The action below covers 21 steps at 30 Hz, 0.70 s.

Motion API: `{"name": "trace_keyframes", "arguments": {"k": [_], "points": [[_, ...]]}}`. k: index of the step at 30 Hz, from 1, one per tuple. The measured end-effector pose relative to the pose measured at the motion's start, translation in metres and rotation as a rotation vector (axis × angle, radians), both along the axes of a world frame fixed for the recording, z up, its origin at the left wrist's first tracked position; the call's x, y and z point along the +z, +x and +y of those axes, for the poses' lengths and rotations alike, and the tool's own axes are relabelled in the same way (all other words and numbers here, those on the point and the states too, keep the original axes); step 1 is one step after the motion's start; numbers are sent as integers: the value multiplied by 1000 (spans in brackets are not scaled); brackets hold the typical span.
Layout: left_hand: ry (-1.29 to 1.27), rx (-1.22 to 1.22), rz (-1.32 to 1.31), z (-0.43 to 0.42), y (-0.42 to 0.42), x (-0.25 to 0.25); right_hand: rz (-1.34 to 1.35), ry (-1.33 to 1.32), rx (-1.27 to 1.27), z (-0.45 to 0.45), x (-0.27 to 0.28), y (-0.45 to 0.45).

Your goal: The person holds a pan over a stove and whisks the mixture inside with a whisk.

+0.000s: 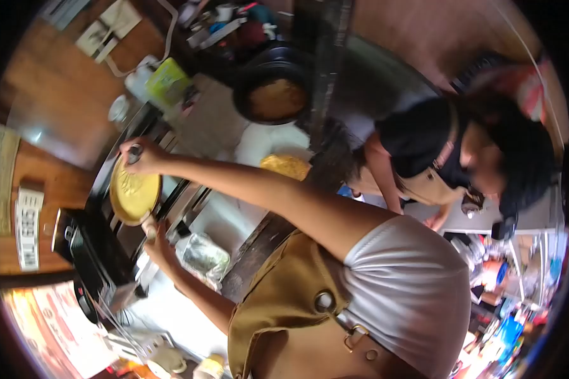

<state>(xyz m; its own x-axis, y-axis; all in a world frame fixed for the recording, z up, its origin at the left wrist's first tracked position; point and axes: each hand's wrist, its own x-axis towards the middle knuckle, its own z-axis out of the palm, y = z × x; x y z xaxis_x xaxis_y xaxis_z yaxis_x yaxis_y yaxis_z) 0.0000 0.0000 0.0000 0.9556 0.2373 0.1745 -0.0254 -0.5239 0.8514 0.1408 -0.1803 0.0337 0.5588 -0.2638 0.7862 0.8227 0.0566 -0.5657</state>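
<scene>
A round pan [114, 203] holds a smooth yellow mixture [139, 194] at the left of the view. My right hand [146, 158] is closed on the handle of a whisk [134, 151], whose wires dip into the mixture. Below the pan, my left hand [160, 248] is wrapped round its short pale handle [148, 227] and holds it slightly tilted. Just to the right of that hand lies a clear plastic bag [203, 254] with something greenish inside.
A dark pot [239, 104] with brown contents stands at the top centre, above a yellow food item [284, 167]. Another person [423, 142] is at the right. A black appliance [98, 243] and a green container [169, 82] stand near the wooden wall.
</scene>
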Motion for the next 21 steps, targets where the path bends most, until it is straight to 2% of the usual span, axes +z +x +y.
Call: {"name": "trace_keyframes", "arguments": {"k": [1, 2, 3, 4, 5, 6, 8, 9, 11, 13, 14, 18, 20, 21], "points": [[72, 198, 102, 3, -7, 1, -11, 2, 58, 19, 3, -7], [157, 264, 154, -18, -21, 11, 240, 35, 459, -4, 9, -40], [-64, 289, 192, -104, 11, -90, 489, -212, 544, -82, -17, -22], [78, 375, 320, -98, -5, -75, 524, -156, 601, -79, -25, -25], [50, 345, 348, -102, -14, -83, 502, -196, 411, -79, -41, -19], [5, 332, 236, -112, 37, -59, 336, -257, 344, -76, -27, -5], [55, 357, 215, -95, 22, -51, 3, -346, 171, -71, -1, 27], [48, 316, 253, -96, 13, -36, -82, -384, 129, -68, -6, 24], [63, 376, 320, -92, 9, -42, 384, -395, 417, -71, 0, -5], [104, 378, 363, -90, 2, -29, 397, -392, 327, -76, 2, -3], [100, 323, 358, -91, -6, -21, 426, -304, 341, -77, -3, 4], [188, 367, 283, -96, -16, -30, 413, -365, 232, -69, -7, -7], [143, 359, 301, -97, -22, -31, 519, -343, 518, -70, -13, -17], [110, 345, 314, -96, -24, -32, 600, -368, 541, -78, -6, -22]]}}
